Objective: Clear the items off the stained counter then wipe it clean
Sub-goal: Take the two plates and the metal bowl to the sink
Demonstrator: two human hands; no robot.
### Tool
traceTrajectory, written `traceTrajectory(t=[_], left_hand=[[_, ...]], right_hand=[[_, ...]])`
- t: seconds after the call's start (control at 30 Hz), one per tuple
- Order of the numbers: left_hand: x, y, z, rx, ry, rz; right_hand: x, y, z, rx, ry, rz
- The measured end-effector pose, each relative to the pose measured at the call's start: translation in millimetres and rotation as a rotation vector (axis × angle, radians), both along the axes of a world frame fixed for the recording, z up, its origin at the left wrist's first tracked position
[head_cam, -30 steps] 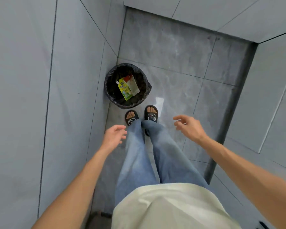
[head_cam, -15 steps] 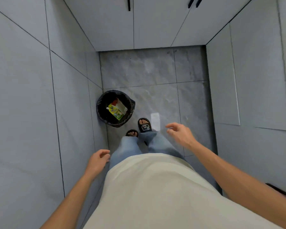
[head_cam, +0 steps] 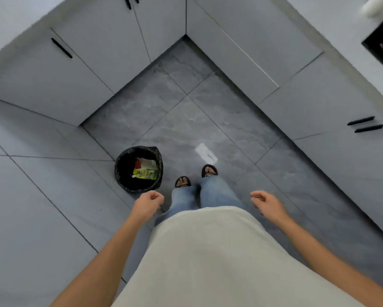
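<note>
A grey marbled tile floor (head_cam: 186, 129) runs between pale grey cabinet fronts (head_cam: 93, 69) with black bar handles (head_cam: 61, 48), seen from above by a person standing in the corner of the kitchen. The left hand (head_cam: 148, 203) hangs in front of the body with its fingers loosely curled and holds nothing. The right hand (head_cam: 267, 203) is out to the other side, well apart from it, fingers relaxed and slightly bent, also empty. Just beyond the left hand, a round bin (head_cam: 122, 173) lined with a black bag stands on the floor against the tiled wall; inside it lie a yellow-green carton (head_cam: 145, 173) and a white-and-red carton (head_cam: 145, 162). Between the hands, farther out, are jeans and two black sandals (head_cam: 209, 170). A strip of counter (head_cam: 341, 16) edges the far side beyond the right hand; its surface is barely visible.
</note>
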State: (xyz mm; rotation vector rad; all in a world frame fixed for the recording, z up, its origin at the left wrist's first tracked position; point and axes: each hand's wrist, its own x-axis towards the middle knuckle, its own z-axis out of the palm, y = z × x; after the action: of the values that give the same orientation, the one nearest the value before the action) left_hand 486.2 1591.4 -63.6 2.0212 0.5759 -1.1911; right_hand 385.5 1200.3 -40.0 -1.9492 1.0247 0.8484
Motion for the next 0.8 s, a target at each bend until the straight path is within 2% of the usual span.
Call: traceTrajectory(t=[0.17, 0.33, 0.57, 0.8], left_hand=[[39, -79, 14, -0.052, -0.077, -0.305], [51, -176, 24, -0.098, -0.106, -0.626], [29, -289, 21, -0.027, -0.066, -0.942], [15, -348, 13, 0.124, -0.020, -1.109]], right_hand=[[-120, -11, 0, -0.033, 0.064, -0.340], [-204, -8, -6, 0.009, 0.133, -0.625], [-260, -42, -8, 0.067, 0.067, -0.885], [-281, -124, -10, 0.000, -0.117, -1.119]])
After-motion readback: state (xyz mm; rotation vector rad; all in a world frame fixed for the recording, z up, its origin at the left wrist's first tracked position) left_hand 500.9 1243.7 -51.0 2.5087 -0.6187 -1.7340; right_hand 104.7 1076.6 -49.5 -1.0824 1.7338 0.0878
